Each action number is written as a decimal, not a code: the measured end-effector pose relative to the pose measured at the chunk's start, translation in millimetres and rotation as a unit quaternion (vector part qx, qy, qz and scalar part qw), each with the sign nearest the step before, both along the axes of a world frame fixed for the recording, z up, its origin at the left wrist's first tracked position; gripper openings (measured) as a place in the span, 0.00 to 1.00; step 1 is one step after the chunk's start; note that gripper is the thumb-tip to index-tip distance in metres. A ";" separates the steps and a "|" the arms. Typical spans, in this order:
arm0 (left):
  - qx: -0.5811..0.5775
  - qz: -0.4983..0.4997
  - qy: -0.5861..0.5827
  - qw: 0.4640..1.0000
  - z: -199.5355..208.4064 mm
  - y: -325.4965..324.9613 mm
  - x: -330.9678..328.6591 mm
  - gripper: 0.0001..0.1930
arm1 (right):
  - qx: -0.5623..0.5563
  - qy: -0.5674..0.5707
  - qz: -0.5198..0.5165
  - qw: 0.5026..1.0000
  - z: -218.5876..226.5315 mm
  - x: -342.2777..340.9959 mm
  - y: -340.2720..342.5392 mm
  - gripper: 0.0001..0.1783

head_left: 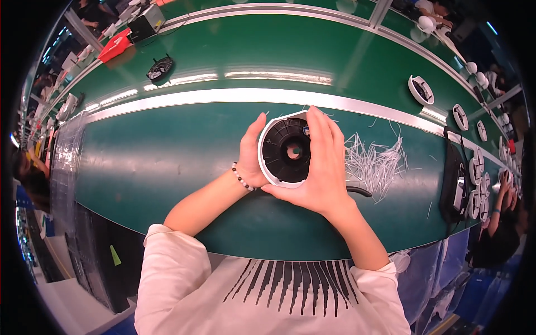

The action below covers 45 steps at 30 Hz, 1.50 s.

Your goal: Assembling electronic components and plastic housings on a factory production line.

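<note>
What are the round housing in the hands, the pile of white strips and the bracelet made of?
Housing: probably plastic; its white edge looks smooth, its black inside ribbed as if molded.
Strips: perhaps thin plastic, since many look stiff and fairly straight, but paper is possible.
Bracelet: small light and dark beads; stone, glass or plastic, too small to tell.

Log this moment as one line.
left hand: holding round white-rimmed black plastic housing | right hand: holding same housing | nearby: thin white strips
</note>
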<state>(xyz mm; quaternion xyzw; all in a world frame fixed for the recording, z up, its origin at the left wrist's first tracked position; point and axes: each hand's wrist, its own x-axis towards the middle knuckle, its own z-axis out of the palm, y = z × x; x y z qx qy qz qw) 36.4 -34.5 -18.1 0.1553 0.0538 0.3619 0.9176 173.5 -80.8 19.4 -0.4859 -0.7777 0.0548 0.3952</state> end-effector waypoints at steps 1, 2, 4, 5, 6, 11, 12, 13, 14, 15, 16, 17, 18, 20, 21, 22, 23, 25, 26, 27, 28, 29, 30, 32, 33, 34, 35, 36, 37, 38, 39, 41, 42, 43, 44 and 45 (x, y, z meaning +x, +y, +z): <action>0.000 -0.001 0.000 1.000 -4.8 -1.8 -3.5 0.36 | 0.004 0.010 -0.002 1.000 -0.5 -2.1 -0.4 0.62; 0.020 0.020 0.022 0.999 -7.9 -5.1 -6.6 0.36 | 0.002 0.007 -0.003 1.000 -1.2 -4.8 -2.7 0.63; 0.050 0.033 0.017 0.998 -9.5 -8.3 -7.3 0.35 | 0.011 0.007 -0.010 1.000 -5.2 -6.5 -4.4 0.63; 0.073 0.040 0.026 0.996 -7.8 -6.0 -7.9 0.35 | 0.001 0.019 -0.015 1.000 -4.9 -7.5 -2.5 0.63; 0.096 0.044 0.035 0.994 -5.2 -4.6 -5.2 0.35 | -0.010 0.032 -0.023 0.999 -4.9 -5.7 -2.0 0.63; 0.144 0.143 0.160 0.966 13.6 -9.5 7.3 0.37 | 0.010 0.040 -0.057 0.998 -22.2 -5.7 -1.0 0.68; 0.157 0.140 0.150 0.966 20.7 -11.7 12.2 0.38 | 0.013 0.051 -0.065 0.997 -22.6 -8.2 -1.9 0.67; 0.185 0.121 0.119 0.968 15.9 -8.2 6.0 0.39 | 0.019 0.067 -0.058 0.996 -20.7 -10.0 -1.4 0.67; 0.168 0.138 0.129 0.968 16.9 -12.6 11.5 0.39 | 0.028 0.073 -0.062 0.995 -19.4 -6.3 -3.4 0.67; 0.162 0.161 0.130 0.965 24.5 -15.6 12.4 0.38 | 0.044 0.102 -0.041 0.993 -18.4 -9.6 -0.5 0.66; 0.162 0.161 0.125 0.965 29.4 -14.9 13.1 0.37 | 0.058 0.126 -0.032 0.990 -14.8 -9.6 0.7 0.64; 0.126 0.174 0.137 0.967 36.4 -16.5 19.0 0.35 | 0.053 0.132 -0.033 0.989 -12.8 -4.9 0.4 0.63; 0.092 0.175 0.140 0.970 31.0 -11.3 18.1 0.33 | 0.037 0.143 -0.026 0.989 -6.9 2.5 -1.2 0.61; -0.015 0.226 0.167 0.960 26.0 1.7 35.6 0.26 | 0.085 0.138 -0.022 0.987 -21.5 17.6 2.9 0.58; -0.054 0.226 0.135 0.963 17.9 10.5 41.0 0.21 | 0.074 0.129 -0.005 0.989 -25.2 24.6 0.1 0.58; -0.095 0.181 0.133 0.970 24.7 14.9 48.6 0.20 | 0.054 0.097 -0.006 0.994 -30.5 31.3 -2.2 0.58; -0.088 0.146 0.140 0.975 28.4 18.5 52.1 0.20 | 0.034 0.057 -0.020 0.998 -32.5 37.0 -4.7 0.58; -0.089 0.135 0.155 0.975 10.5 38.9 55.8 0.19 | 0.012 0.045 -0.047 0.998 -31.3 43.7 -6.5 0.57; -0.095 0.122 0.145 0.977 8.3 48.1 60.3 0.16 | 0.024 0.046 -0.066 0.996 -30.2 48.8 -6.8 0.57; -0.091 0.161 0.143 0.972 -9.7 64.8 67.8 0.13 | 0.029 0.034 -0.081 0.996 -32.9 56.0 -8.3 0.56; -0.053 0.143 0.128 0.980 -4.7 74.9 75.3 0.11 | 0.033 0.028 -0.099 0.994 -31.3 64.2 -12.2 0.54; -0.030 0.178 0.144 0.973 -6.9 90.8 78.6 0.12 | 0.038 0.028 -0.099 0.994 -30.2 67.5 -16.2 0.53; -0.003 0.186 0.150 0.971 -11.0 108.6 82.2 0.15 | 0.043 0.026 -0.103 0.993 -29.4 71.6 -21.0 0.52; -0.057 0.190 0.146 0.969 -13.1 144.5 86.1 0.21 | 0.024 0.045 -0.092 0.994 -29.0 73.0 -36.1 0.49; -0.020 0.199 0.103 0.974 -51.5 182.8 72.5 0.22 | 0.014 0.052 -0.072 0.996 -27.2 65.7 -44.1 0.48; 0.020 0.278 0.182 0.943 -50.6 195.5 86.4 0.21 | 0.002 0.060 -0.069 0.996 -27.9 66.6 -53.7 0.45; 0.009 0.280 0.157 0.947 -58.1 213.9 82.9 0.15 | -0.002 0.067 -0.043 0.997 -33.8 60.8 -62.6 0.43; 0.010 0.266 0.164 0.950 -58.9 224.3 89.7 0.15 | -0.009 0.102 -0.002 0.995 -41.3 57.2 -70.6 0.36; 0.009 0.255 0.174 0.951 -58.6 231.7 92.4 0.15 | -0.038 0.151 0.036 0.987 -44.2 47.4 -80.0 0.28; 0.023 0.272 0.197 0.942 -58.7 237.3 93.8 0.19 | -0.044 0.095 0.088 0.991 -62.1 39.9 -93.1 0.35; 0.023 0.276 0.200 0.940 -62.9 242.2 89.9 0.19 | -0.081 0.137 0.136 0.978 -60.6 26.2 -101.2 0.22; 0.007 0.346 0.241 0.907 -66.2 253.0 76.8 0.23 | -0.101 0.116 0.240 0.959 -73.5 7.1 -108.4 0.23; 0.015 0.367 0.288 0.884 -63.8 250.6 76.0 0.26 | -0.103 0.116 0.246 0.957 -75.2 6.9 -108.2 0.23; 0.085 0.340 0.370 0.861 -59.7 250.6 67.7 0.26 | -0.107 0.108 0.250 0.956 -76.0 6.9 -107.5 0.22; 0.153 0.308 0.447 0.826 -53.8 252.5 57.0 0.26 | -0.112 0.099 0.255 0.955 -75.9 6.1 -106.6 0.22; 0.351 0.374 0.598 0.616 -58.2 259.3 30.1 0.22 | -0.128 0.101 0.237 0.958 -68.6 4.5 -108.5 0.20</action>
